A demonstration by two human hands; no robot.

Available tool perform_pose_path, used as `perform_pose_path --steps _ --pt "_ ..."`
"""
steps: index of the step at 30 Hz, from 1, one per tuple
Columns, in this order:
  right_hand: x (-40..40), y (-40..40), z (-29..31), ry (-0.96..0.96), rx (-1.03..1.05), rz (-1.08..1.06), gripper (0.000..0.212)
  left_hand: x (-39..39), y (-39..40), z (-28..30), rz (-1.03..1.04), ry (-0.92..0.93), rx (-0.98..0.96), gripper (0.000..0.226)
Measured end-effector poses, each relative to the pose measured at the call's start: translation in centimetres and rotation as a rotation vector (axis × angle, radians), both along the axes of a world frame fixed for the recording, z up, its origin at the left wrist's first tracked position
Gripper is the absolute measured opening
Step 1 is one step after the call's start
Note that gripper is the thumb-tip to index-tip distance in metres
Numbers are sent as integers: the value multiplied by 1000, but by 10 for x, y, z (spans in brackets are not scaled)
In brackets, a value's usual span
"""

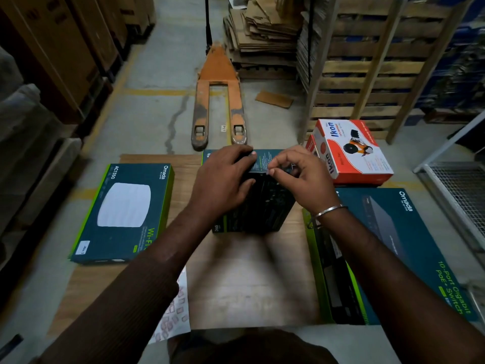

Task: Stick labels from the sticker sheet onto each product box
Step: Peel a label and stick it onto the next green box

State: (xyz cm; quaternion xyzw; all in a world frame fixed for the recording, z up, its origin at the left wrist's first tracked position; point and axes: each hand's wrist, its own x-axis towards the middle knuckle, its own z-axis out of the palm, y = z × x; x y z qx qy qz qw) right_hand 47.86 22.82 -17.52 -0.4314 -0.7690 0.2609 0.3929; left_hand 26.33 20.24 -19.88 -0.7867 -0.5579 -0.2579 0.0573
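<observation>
The brown surface [246,279] lies bare near the person. Its left edge carries the AC1350 box [123,214], its right the switch box [388,253]. Between them the dark box [259,206] stands under both hands: left hand [223,179] spread flat on it, right hand [296,177] with its grip pinching a small label [267,171]. The sticker sheet [175,313] lies beneath the left forearm.

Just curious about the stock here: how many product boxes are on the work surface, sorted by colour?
Dark teal boxes with green edges: 3: the Wi-Fi box, the middle box under both hands, the switch box.
Red and white boxes: 2, stacked.
Total: 5
</observation>
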Motion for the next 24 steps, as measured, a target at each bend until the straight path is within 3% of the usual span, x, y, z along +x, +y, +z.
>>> perform_pose_path --steps 24 --pt "-24 -5 -22 28 80 -185 4 7 1 -2 53 -87 10 60"
